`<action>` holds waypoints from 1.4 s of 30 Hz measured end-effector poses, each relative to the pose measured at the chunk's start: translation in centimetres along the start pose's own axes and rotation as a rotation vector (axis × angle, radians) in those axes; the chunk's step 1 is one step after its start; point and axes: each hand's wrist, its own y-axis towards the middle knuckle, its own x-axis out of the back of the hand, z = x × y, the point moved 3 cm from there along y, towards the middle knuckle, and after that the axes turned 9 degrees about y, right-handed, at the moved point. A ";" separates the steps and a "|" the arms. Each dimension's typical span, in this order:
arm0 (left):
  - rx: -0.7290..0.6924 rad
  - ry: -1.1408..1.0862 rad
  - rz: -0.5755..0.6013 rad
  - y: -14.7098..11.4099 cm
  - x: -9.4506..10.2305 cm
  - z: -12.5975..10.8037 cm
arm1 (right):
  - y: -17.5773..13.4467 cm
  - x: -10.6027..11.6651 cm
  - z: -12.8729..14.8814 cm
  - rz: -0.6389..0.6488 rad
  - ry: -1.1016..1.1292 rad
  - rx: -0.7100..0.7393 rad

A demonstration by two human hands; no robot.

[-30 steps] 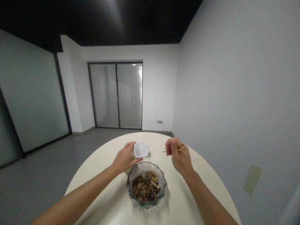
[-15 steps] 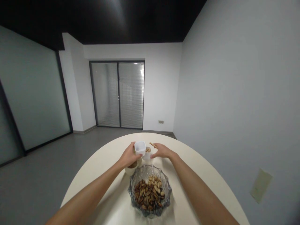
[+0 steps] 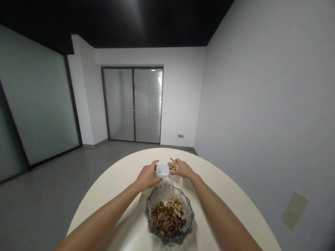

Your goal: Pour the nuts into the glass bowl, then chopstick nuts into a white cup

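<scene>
The tabletop (image 3: 120, 170) is plain cream. The left container (image 3: 162, 169) is white. The bowl (image 3: 190, 211) is translucent grey. Darker nuts (image 3: 166, 221) are brown; paler nuts (image 3: 175, 203), tan.

Dark-framed glass doors (image 3: 147, 104) stand in the far wall (image 3: 183, 94). A beige patch (image 3: 295, 210) shows on the right-hand wall (image 3: 261, 104).

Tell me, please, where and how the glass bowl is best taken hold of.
I would grip the glass bowl at opposite sides of its rim, coming from left and right at once: it stands upright, its scalloped outline spreads wide, and the loose nuts inside could spill if it tipped.
</scene>
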 end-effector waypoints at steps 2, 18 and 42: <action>-0.033 0.066 0.022 0.3 -0.2 -0.9 | -0.8 1.6 -0.9 -0.049 0.005 -0.024; 0.023 -0.055 0.340 4.1 -6.1 -5.4 | -7.3 8.1 -1.6 -0.177 -0.007 -0.068; -0.541 -0.078 0.165 -7.0 5.1 -1.9 | -14.0 6.7 8.1 0.122 0.255 0.355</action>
